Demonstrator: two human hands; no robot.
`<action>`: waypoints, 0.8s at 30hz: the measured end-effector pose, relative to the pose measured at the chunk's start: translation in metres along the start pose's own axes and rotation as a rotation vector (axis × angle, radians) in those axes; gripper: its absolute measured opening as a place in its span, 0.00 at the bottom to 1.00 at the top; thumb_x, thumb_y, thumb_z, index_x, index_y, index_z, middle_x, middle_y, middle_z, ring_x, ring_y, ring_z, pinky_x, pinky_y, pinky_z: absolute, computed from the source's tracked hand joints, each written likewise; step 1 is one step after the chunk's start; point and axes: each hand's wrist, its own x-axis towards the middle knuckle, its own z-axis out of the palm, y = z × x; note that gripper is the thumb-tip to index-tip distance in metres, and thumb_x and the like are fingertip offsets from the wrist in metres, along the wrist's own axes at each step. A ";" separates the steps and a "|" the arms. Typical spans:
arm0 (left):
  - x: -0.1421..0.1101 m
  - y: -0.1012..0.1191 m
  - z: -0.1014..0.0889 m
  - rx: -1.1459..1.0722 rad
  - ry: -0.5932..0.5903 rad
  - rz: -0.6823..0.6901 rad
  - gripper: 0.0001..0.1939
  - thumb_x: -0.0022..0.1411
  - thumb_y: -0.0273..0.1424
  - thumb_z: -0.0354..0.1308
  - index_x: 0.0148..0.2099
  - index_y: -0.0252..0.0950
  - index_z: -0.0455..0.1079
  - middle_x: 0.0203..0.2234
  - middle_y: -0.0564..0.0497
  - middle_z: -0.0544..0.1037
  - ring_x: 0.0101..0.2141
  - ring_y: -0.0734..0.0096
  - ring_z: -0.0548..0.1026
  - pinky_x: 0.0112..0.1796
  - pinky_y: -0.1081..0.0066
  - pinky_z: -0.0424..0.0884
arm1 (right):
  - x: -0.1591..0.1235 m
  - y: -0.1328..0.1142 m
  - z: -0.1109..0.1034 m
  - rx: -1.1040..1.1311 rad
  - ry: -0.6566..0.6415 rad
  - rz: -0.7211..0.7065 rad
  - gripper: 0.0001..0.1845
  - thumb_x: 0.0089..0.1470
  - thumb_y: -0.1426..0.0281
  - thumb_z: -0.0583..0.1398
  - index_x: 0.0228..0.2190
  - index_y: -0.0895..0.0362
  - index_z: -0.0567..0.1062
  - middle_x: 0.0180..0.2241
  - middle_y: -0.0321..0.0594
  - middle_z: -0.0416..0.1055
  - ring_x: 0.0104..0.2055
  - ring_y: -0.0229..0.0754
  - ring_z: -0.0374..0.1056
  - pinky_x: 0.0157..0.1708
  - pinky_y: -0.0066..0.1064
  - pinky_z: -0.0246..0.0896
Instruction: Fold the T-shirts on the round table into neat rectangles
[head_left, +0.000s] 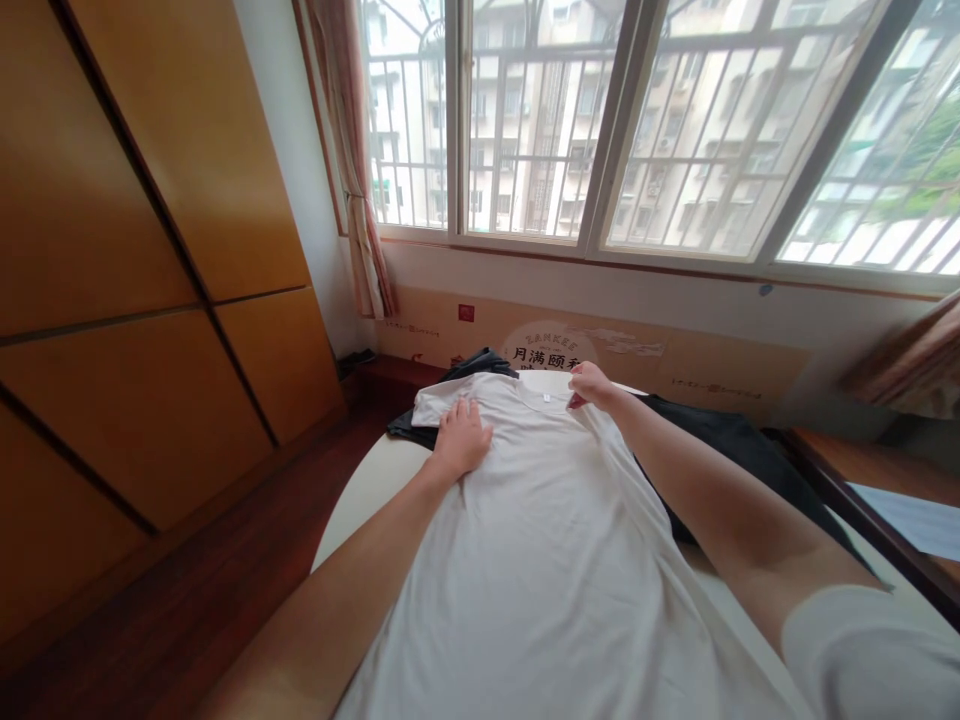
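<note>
A white T-shirt (540, 540) lies spread over a round white table (375, 490), its collar toward the window and its lower end toward me. My left hand (463, 440) rests on the shirt near the left sleeve, fingers spread flat. At the right shoulder, beside the collar, my right hand (590, 387) is closed on the shirt's fabric and lifts it a little. The right sleeve is mostly hidden by that hand and forearm.
Dark clothing (727, 460) lies on the table's right side, and another dark garment (480, 365) sits at the far left under the shirt. A wooden desk (862, 465) with a pale sheet (911, 515) stands at right. Wooden cupboards (165, 250) line the left.
</note>
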 end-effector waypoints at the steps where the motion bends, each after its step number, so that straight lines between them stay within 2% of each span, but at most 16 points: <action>1: 0.000 0.000 0.001 -0.002 0.002 0.000 0.36 0.73 0.41 0.47 0.74 0.23 0.53 0.71 0.24 0.57 0.69 0.40 0.59 0.66 0.47 0.55 | 0.001 0.000 0.008 -0.015 -0.012 0.022 0.17 0.66 0.68 0.64 0.54 0.60 0.72 0.40 0.40 0.74 0.31 0.37 0.72 0.29 0.30 0.73; 5: 0.002 -0.002 0.003 -0.021 -0.010 0.002 0.37 0.73 0.42 0.48 0.75 0.24 0.53 0.71 0.25 0.57 0.70 0.40 0.58 0.66 0.47 0.54 | -0.002 0.003 0.035 -0.079 -0.043 0.081 0.16 0.68 0.63 0.63 0.53 0.58 0.74 0.46 0.42 0.74 0.37 0.39 0.74 0.34 0.32 0.75; 8: 0.001 -0.001 0.002 -0.019 -0.017 0.004 0.37 0.73 0.42 0.47 0.74 0.24 0.53 0.71 0.25 0.56 0.70 0.40 0.57 0.66 0.47 0.54 | -0.013 0.006 0.046 -0.095 -0.086 0.057 0.19 0.65 0.68 0.65 0.55 0.59 0.71 0.39 0.39 0.74 0.30 0.36 0.71 0.28 0.29 0.71; 10: 0.001 0.000 0.000 -0.013 -0.025 -0.004 0.37 0.74 0.42 0.48 0.74 0.22 0.53 0.71 0.24 0.55 0.70 0.40 0.56 0.66 0.48 0.54 | -0.021 0.006 0.049 -0.095 -0.125 0.013 0.27 0.59 0.74 0.67 0.57 0.59 0.68 0.34 0.37 0.73 0.25 0.35 0.67 0.24 0.26 0.66; 13: 0.000 0.002 -0.002 -0.014 -0.036 -0.012 0.37 0.73 0.42 0.48 0.74 0.21 0.53 0.71 0.23 0.55 0.70 0.39 0.56 0.66 0.48 0.53 | -0.031 0.001 0.044 -0.108 -0.137 -0.066 0.33 0.54 0.76 0.67 0.60 0.58 0.65 0.34 0.38 0.74 0.24 0.35 0.67 0.24 0.26 0.65; 17: 0.000 0.003 -0.005 0.006 -0.032 -0.002 0.36 0.73 0.41 0.48 0.74 0.21 0.53 0.71 0.23 0.56 0.70 0.39 0.58 0.66 0.48 0.54 | -0.054 -0.006 0.016 -0.211 -0.056 -0.132 0.27 0.57 0.73 0.64 0.57 0.59 0.67 0.40 0.44 0.76 0.25 0.35 0.66 0.24 0.25 0.61; 19: -0.001 0.004 -0.007 0.013 -0.037 -0.003 0.36 0.73 0.40 0.48 0.73 0.20 0.54 0.71 0.23 0.56 0.70 0.39 0.58 0.66 0.49 0.54 | -0.080 -0.003 -0.006 -0.289 -0.052 -0.155 0.18 0.58 0.72 0.64 0.50 0.58 0.73 0.38 0.43 0.77 0.25 0.35 0.66 0.25 0.25 0.59; 21: -0.001 0.006 -0.010 0.019 -0.038 -0.011 0.36 0.73 0.39 0.49 0.73 0.18 0.53 0.71 0.22 0.56 0.70 0.38 0.58 0.66 0.48 0.53 | -0.119 0.006 -0.030 -0.373 -0.072 -0.164 0.04 0.58 0.70 0.64 0.37 0.58 0.77 0.31 0.40 0.77 0.25 0.36 0.66 0.26 0.26 0.56; 22: -0.001 0.008 -0.012 0.025 -0.032 -0.015 0.36 0.73 0.38 0.50 0.73 0.18 0.54 0.71 0.21 0.56 0.70 0.38 0.57 0.66 0.47 0.53 | -0.142 0.012 -0.041 -0.415 -0.074 -0.162 0.06 0.59 0.68 0.65 0.30 0.57 0.76 0.27 0.39 0.75 0.25 0.37 0.66 0.26 0.26 0.54; 23: -0.001 0.010 -0.014 0.034 -0.018 -0.014 0.35 0.72 0.36 0.50 0.72 0.17 0.54 0.71 0.21 0.55 0.70 0.38 0.57 0.67 0.47 0.52 | -0.167 0.020 -0.051 -0.482 -0.083 -0.146 0.14 0.59 0.66 0.65 0.24 0.57 0.74 0.23 0.40 0.73 0.24 0.38 0.66 0.26 0.28 0.52; 24: -0.001 0.013 -0.017 0.042 0.002 -0.009 0.34 0.71 0.34 0.51 0.72 0.18 0.56 0.71 0.22 0.55 0.70 0.39 0.57 0.67 0.46 0.51 | -0.193 0.027 -0.059 -0.644 -0.126 -0.132 0.20 0.62 0.61 0.62 0.21 0.56 0.71 0.21 0.40 0.71 0.24 0.40 0.66 0.26 0.29 0.50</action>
